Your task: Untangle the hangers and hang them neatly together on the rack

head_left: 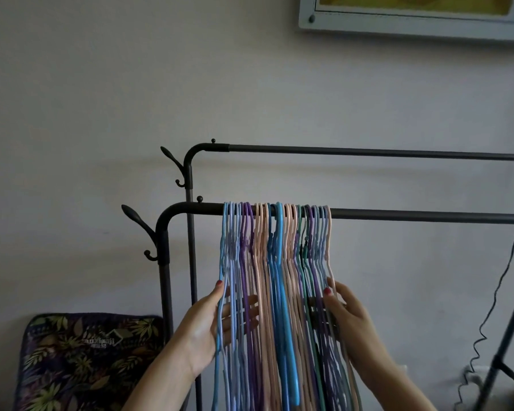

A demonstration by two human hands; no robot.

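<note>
Now you've got the hangers bunched on the rack's lower bar, centre frame. Your left hand and right hand press them, fingers spread flat, nothing pinched. They're probably light, springy, snag-prone: squeeze at the shoulders.

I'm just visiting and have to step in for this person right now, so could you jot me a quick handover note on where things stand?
Left hand: open, flat against the left side of the bunch of thin coloured plastic hangers.
Right hand: open, pressing the bunch's right side.
Hangers: all hooked side by side on the nearer dark metal rack bar, at its left end. The farther bar is bare.
Done: hangers look untangled and hung.
Left: squeeze them together evenly, then let go.
</note>
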